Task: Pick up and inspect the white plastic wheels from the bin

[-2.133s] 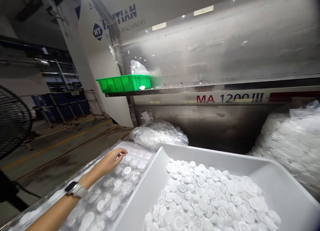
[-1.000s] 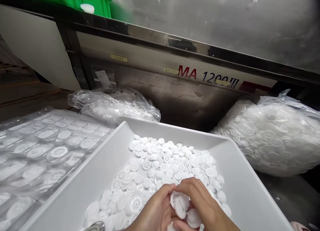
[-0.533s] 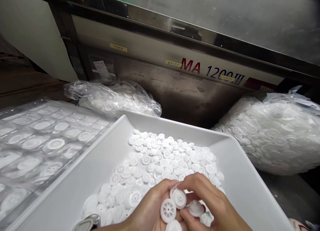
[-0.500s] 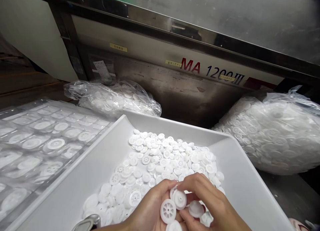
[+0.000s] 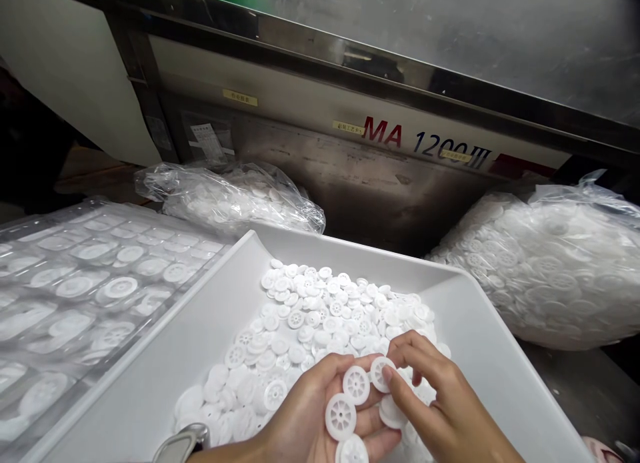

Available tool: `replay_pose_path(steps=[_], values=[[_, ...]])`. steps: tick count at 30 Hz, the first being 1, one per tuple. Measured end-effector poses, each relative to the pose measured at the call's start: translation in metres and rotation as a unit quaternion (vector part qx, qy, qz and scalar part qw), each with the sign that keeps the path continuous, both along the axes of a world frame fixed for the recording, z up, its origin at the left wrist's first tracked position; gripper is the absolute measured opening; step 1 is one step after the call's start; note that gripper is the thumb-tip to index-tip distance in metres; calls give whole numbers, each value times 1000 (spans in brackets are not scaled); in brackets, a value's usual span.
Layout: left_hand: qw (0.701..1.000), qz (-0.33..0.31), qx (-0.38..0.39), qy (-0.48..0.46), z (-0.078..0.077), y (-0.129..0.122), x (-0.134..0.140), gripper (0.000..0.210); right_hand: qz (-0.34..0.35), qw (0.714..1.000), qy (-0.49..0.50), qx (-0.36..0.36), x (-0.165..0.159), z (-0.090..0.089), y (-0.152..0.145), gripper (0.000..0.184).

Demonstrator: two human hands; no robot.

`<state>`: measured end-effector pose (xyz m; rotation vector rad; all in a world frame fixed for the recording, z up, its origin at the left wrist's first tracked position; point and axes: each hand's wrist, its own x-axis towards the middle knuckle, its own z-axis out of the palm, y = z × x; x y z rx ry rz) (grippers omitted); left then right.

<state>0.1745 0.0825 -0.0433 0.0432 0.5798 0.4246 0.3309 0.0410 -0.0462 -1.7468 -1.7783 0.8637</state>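
Over a white tray [image 5: 480, 343] my left hand [image 5: 313, 399] is turned palm up, its fingers cupped beneath several small white plastic wheels. One spoked wheel [image 5: 341, 416] rests on the palm, with another [image 5: 357, 385] beside it towards the fingers. My right hand [image 5: 440, 396] pinches a spoked wheel [image 5: 381, 374] between thumb and fingers, close to the left fingertips. A plainer-looking wheel [image 5: 393, 411] lies partly behind the right thumb. Below both hands, a heap of similar wheels [image 5: 320, 309] covers part of the tray floor.
Left of the tray stands a clear compartmented case [image 5: 107, 276] containing white round parts. Clear plastic bags of wheels lie behind the tray [image 5: 240, 196] and at the right [image 5: 565, 269]. A machine marked MA 1200 III [image 5: 320, 156] rises behind. A watch [image 5: 183, 443] is on my left wrist.
My right hand has shifted slightly and now pinches a spoked wheel at the left fingertips. The left hand has opened a little, and the wheels in it show more of their spoked faces.
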Motion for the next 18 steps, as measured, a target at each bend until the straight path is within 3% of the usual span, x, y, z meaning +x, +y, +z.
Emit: replay_pose_path(steps=[5, 10, 12, 15, 18], values=[[1000, -9, 3, 2, -6, -2, 1, 25, 7, 1000, 4, -27, -1, 1, 1, 29], [999, 12, 25, 24, 0, 2, -1, 33, -10, 999, -3, -32, 2, 9, -1, 11], [999, 3, 25, 31, 2, 6, -2, 33, -9, 999, -4, -30, 5, 13, -3, 14], [999, -2, 38, 21, 4, 8, -2, 28, 43, 999, -24, 7, 9, 16, -5, 23], [998, 16, 60, 4, 7, 6, -1, 27, 95, 993, -61, 35, 14, 14, -5, 21]])
